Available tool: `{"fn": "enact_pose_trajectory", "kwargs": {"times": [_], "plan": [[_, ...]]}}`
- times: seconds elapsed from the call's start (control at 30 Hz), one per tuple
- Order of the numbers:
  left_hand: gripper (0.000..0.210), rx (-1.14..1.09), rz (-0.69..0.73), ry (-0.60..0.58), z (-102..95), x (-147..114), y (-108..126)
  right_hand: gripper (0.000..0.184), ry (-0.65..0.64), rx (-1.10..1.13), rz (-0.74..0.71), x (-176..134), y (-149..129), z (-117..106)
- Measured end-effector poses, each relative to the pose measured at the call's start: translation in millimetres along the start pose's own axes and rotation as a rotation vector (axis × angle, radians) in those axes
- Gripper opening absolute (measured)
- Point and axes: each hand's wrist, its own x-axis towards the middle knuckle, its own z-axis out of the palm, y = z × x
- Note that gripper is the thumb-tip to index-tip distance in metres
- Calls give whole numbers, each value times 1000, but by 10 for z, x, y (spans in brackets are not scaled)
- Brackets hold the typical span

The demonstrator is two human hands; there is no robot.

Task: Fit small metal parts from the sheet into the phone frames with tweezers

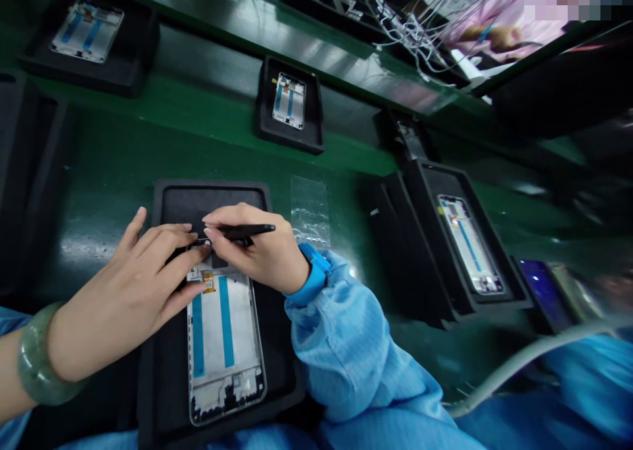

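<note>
A phone frame [211, 338] with two blue strips and an orange flex cable [209, 282] lies in a black foam tray [165, 196] in front of me. My left hand [133, 285] has its fingertips pressed on the frame's upper end, thumb close to the flex cable and little finger lifted. In my right hand [267, 249] is a slim black pen-shaped tool [247, 230], pinched between thumb and fingers. Its working tip is hidden by my fingers, over the top of the frame.
Further black trays with phone frames stand at the back left [133, 64], back centre [314, 117] and, stacked, on the right [428, 239]. A clear plastic sheet [310, 206] lies beside my right wrist. White cables [415, 37] and a co-worker's hand [499, 39] are beyond the ledge.
</note>
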Motion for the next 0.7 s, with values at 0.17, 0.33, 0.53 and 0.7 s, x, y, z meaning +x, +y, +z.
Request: {"fn": "enact_pose_trajectory", "kwargs": {"times": [0.17, 0.33, 0.53, 0.7], "plan": [[36, -7, 9, 9, -3, -16, -3, 10, 93, 5, 27, -10, 27, -18], [34, -19, 2, 12, 10, -5, -8, 13, 20, 32, -18, -6, 57, -41], [37, -34, -14, 19, 7, -14, 3, 7, 86, 85, -96, -14, 55, -13], [36, -28, -22, 5, -26, -1, 4, 8, 409, 7, -97, 13, 144, -214]]}}
